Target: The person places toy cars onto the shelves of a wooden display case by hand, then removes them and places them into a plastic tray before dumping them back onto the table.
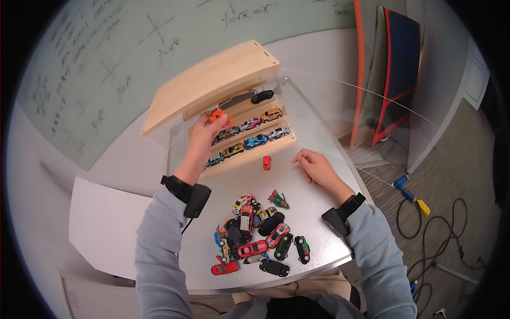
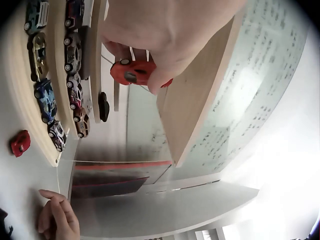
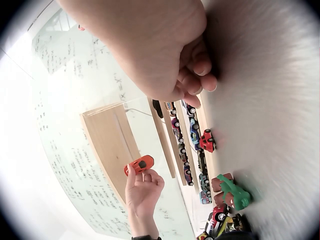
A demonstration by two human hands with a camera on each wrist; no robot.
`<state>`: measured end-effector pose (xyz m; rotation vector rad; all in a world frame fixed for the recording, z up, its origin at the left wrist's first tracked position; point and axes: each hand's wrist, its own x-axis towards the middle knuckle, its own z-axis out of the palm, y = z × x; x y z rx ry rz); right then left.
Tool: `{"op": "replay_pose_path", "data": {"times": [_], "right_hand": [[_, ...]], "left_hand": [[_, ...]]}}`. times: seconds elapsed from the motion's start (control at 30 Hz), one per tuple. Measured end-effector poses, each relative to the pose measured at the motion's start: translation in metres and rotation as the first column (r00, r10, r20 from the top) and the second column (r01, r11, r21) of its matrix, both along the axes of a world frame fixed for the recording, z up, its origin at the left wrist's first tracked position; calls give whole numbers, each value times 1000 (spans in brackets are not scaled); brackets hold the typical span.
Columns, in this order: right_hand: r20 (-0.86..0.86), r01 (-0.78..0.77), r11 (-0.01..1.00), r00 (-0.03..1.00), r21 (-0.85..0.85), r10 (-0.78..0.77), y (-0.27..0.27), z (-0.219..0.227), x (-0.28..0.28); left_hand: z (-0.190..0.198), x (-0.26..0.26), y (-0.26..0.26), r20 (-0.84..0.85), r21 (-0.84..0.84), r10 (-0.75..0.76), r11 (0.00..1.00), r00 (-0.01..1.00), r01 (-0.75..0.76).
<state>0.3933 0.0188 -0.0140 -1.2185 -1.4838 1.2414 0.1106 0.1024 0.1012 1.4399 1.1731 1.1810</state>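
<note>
At the wooden display shelf (image 1: 234, 101), the left hand (image 1: 204, 135) pinches an orange toy car (image 1: 217, 115) by its upper tier.
Head view: the right hand (image 1: 316, 166) rests on the tabletop (image 1: 319, 212), fingers loosely curled, holding nothing, near a small red car (image 1: 266, 162); a pile of toy cars (image 1: 257, 234) lies closer in. Left wrist view: fingertips (image 2: 157, 80) grip the orange car. Right wrist view: the same car sits raised before the shelf.

1 wooden shelf rack (image 1: 212, 85), 2 hands, 9 shelved toy cars (image 1: 249, 125)
</note>
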Motion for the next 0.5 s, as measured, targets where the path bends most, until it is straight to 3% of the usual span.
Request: {"op": "replay_pose_path", "data": {"times": [0.03, 0.1, 0.17, 0.3, 0.37, 0.4, 0.43, 0.47, 0.5], "right_hand": [[8, -6, 1000, 1000, -1, 6, 0, 0, 0], [8, -6, 1000, 1000, 4, 6, 0, 0, 0], [10, -6, 1000, 1000, 11, 6, 1, -2, 0], [10, -7, 1000, 1000, 13, 7, 1, -3, 0], [17, -8, 1000, 1000, 7, 8, 0, 0, 0], [23, -3, 1000, 1000, 4, 3, 0, 1, 0], [31, 4, 1000, 1000, 2, -4, 0, 1, 0], [32, 6, 1000, 999, 1, -6, 1, 0, 1], [24, 2, 1000, 1000, 8, -2, 2, -3, 0]], "left_hand": [[-1, -2, 8, 55, 7, 74, 997, 996, -75], [1, 2, 16, 131, 22, 72, 997, 989, -75], [-2, 4, 28, 213, 149, 44, 986, 976, -77], [-16, -6, 61, 169, 160, -20, 987, 985, -7], [-16, -12, 72, 8, -77, 3, 997, 1000, -3], [-19, -10, 76, 9, -78, 3, 997, 1000, -2], [-23, -6, 81, -286, 68, 100, 994, 953, -84], [-25, -3, 85, -536, 230, 225, 966, 814, -115], [-27, -2, 88, -535, 228, 222, 967, 815, -114]]}}
